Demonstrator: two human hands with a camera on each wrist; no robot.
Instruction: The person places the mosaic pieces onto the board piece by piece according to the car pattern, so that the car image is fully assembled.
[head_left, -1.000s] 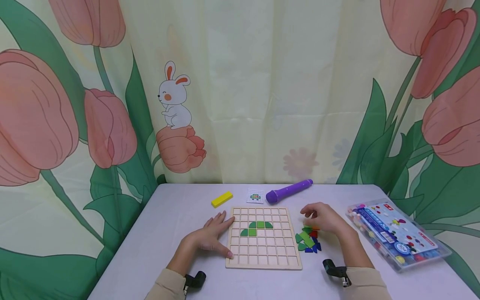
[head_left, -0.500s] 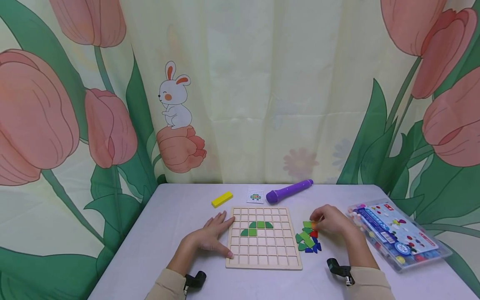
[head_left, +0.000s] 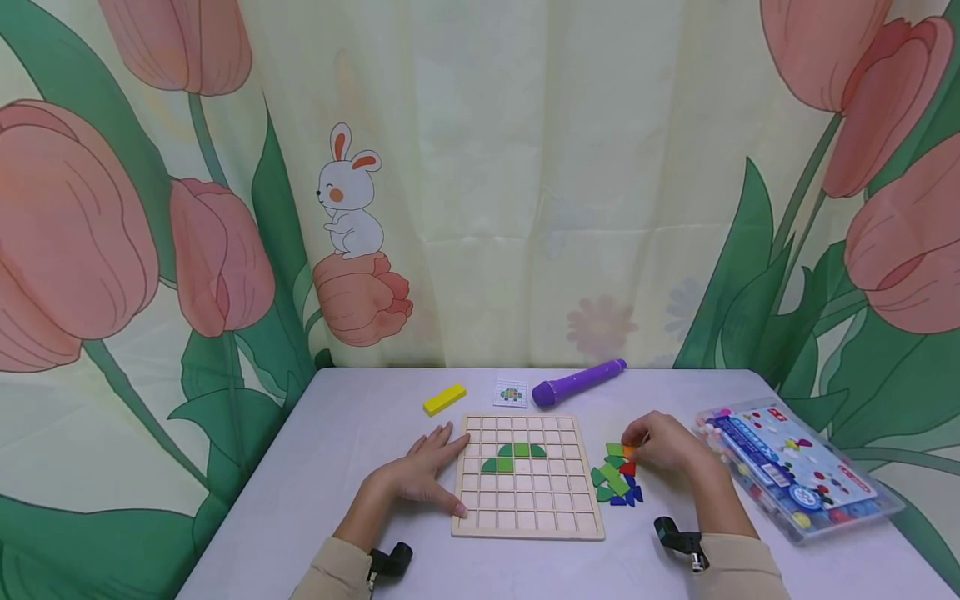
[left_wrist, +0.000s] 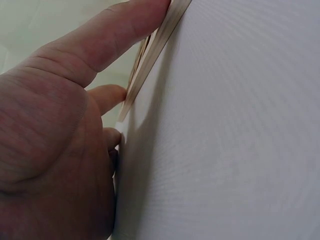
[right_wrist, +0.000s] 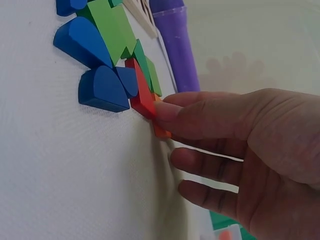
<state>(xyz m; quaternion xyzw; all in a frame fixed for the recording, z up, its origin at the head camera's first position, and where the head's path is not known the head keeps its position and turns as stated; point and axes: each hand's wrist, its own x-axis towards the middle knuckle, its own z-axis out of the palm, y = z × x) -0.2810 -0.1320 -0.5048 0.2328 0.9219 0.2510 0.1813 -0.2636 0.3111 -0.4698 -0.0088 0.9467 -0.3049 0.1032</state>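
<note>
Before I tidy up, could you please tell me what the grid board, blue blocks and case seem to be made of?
Grid board: probably wood, matte; lines run along its pale tan edge. Blue blocks: perhaps painted wood, smooth, satin-looking, though plastic is possible; no grain shows. Case: likely clear, glossy plastic; coloured contents show through.

The grid board [head_left: 529, 492] is matt wood, the surface [head_left: 450, 571] finely textured cloth, the case [head_left: 797, 468] near its right edge clear, glossy plastic.
</note>
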